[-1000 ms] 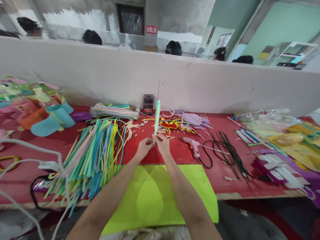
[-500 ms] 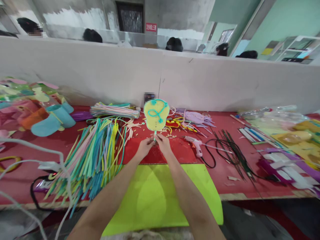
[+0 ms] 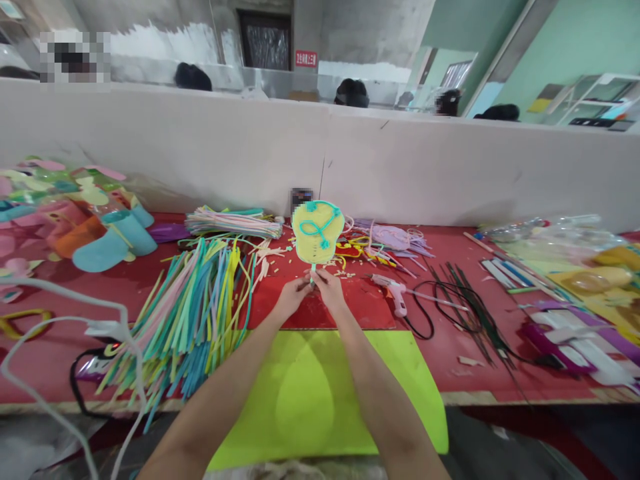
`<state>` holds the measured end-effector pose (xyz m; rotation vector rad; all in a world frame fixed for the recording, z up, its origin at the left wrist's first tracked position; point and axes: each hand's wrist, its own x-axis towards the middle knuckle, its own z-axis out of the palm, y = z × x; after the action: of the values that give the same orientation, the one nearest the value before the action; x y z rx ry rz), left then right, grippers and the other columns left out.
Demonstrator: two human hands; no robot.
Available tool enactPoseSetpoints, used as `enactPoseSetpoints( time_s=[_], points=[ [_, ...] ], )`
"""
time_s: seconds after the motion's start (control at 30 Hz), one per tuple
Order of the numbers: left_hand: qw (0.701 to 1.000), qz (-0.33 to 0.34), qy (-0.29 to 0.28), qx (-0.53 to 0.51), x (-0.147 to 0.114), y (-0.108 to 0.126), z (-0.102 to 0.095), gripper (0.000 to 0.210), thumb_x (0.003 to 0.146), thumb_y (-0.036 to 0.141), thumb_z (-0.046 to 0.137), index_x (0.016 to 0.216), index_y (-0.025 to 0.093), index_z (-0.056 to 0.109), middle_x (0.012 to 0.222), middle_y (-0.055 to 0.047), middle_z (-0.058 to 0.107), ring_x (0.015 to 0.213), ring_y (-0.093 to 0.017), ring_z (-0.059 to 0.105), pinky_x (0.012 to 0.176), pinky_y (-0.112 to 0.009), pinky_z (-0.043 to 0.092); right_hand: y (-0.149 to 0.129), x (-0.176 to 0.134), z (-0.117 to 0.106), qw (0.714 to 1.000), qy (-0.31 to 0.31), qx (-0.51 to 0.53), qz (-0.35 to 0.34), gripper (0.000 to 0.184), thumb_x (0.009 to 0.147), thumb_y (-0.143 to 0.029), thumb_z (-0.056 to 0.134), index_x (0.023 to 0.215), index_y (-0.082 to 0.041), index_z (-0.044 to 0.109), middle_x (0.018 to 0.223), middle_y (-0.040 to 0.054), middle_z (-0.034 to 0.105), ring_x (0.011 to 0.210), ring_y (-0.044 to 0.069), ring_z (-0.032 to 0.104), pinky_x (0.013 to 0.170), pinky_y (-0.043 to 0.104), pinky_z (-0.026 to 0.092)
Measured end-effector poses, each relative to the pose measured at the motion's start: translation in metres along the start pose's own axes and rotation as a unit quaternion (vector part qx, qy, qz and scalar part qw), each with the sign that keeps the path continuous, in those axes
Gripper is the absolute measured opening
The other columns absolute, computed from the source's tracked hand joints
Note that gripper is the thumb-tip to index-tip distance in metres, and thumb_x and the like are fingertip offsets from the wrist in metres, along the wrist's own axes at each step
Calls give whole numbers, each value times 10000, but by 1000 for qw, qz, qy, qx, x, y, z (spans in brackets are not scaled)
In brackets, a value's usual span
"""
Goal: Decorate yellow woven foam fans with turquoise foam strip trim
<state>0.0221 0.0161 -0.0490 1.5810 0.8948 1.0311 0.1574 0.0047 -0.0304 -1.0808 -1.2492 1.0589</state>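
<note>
I hold the yellow fan-shaped piece (image 3: 320,250) upright above the red board (image 3: 365,312), its short stick pinched by the fingertips of my left hand (image 3: 293,297) and right hand (image 3: 331,291). Its face looks nearly finished to me: teal trim runs along the rim, with a loop and small flower shapes on it; I can't see the back. Room to shift lies toward me, over the green sheet (image 3: 305,407), which overhangs the table's front edge. Fuzzy stems (image 3: 193,313) limit my left, the glue gun (image 3: 399,298) my right, the white partition (image 3: 425,177) beyond.
</note>
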Motion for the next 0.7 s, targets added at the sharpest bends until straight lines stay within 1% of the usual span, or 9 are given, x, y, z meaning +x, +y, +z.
enactPoseSetpoints(
  time_s=[0.1, 0.2, 0.3, 0.43, 0.53, 0.7],
  points=[
    [999, 7, 0, 37, -1, 4, -1, 343, 789, 413, 569, 929, 117, 672, 911, -69, 714, 856, -215, 645, 819, -333, 498, 0, 0, 0, 1000, 2, -13, -12, 324, 781, -473, 582, 931, -212, 701, 884, 38, 701, 823, 192, 630, 709, 286, 508],
    [999, 9, -11, 41, -1, 5, -1, 344, 786, 391, 569, 967, 115, 667, 934, -75, 712, 862, -219, 641, 812, -334, 497, -1, 0, 0, 1000, 4, -24, -20, 327, 783, -473, 579, 932, -212, 707, 878, 38, 704, 824, 192, 630, 713, 286, 503],
    [1000, 4, -11, 17, -1, 4, 0, 337, 776, 390, 577, 954, 119, 668, 927, -75, 712, 842, -213, 647, 814, -340, 503, -1, 0, 0, 1000, 3, -24, -13, 339, 781, -482, 576, 938, -213, 710, 867, 34, 704, 786, 183, 626, 692, 283, 502],
    [999, -17, -14, -41, 0, 0, 2, 364, 748, 423, 607, 956, 128, 656, 938, -79, 709, 810, -210, 659, 807, -363, 519, -3, -1, 2, 1000, 11, -11, 6, 364, 750, -503, 599, 937, -211, 710, 836, 24, 704, 729, 172, 616, 649, 275, 502],
    [996, -34, -19, -81, -1, 1, 3, 359, 741, 419, 619, 956, 133, 647, 926, -92, 710, 784, -210, 668, 782, -367, 531, -4, 1, 3, 999, 41, 12, 18, 387, 746, -529, 586, 909, -199, 704, 809, 27, 703, 712, 171, 617, 648, 278, 505],
    [993, -48, -27, -101, -3, 7, 2, 292, 751, 382, 619, 904, 134, 639, 849, -91, 716, 759, -203, 676, 796, -367, 527, -7, 8, -9, 992, 108, 63, -26, 411, 780, -536, 543, 937, -183, 685, 859, 55, 698, 819, 184, 636, 779, 322, 506]
  ],
)
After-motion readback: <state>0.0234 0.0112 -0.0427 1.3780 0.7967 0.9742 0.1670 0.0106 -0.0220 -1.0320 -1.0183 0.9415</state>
